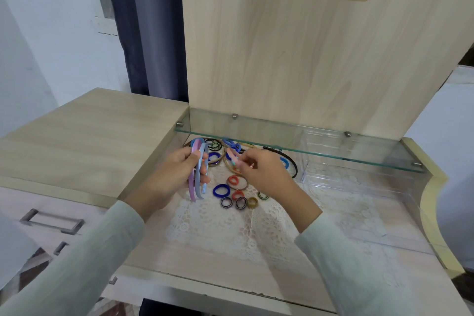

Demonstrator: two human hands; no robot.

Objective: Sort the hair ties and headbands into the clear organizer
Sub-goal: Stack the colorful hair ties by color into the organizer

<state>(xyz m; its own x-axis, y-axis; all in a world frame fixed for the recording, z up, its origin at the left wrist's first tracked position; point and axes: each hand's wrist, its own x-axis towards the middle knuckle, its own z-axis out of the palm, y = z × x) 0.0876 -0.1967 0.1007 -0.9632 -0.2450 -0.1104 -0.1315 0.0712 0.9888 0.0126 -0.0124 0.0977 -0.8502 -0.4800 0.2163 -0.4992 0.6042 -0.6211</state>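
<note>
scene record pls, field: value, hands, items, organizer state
left hand: closed on a bunch of pastel plastic headbands (pink, pale blue), held upright
right hand: fingers pinching a small pink and teal item; too small to identify
loose hair ties: blue, red, striped and mustard rings on the white lace mat
dark thin headband: lying right of the pile
clear plastic organizer: right side, under the glass shelf, appears empty
sorting: not yet started

Pink, lilac and pale blue headbands (pixel 197 174); red, royal blue, mustard and striped hair ties (pixel 237 196); white lace cloth (pixel 230 228); pale wood-grain tabletop (pixel 205 259).
</note>
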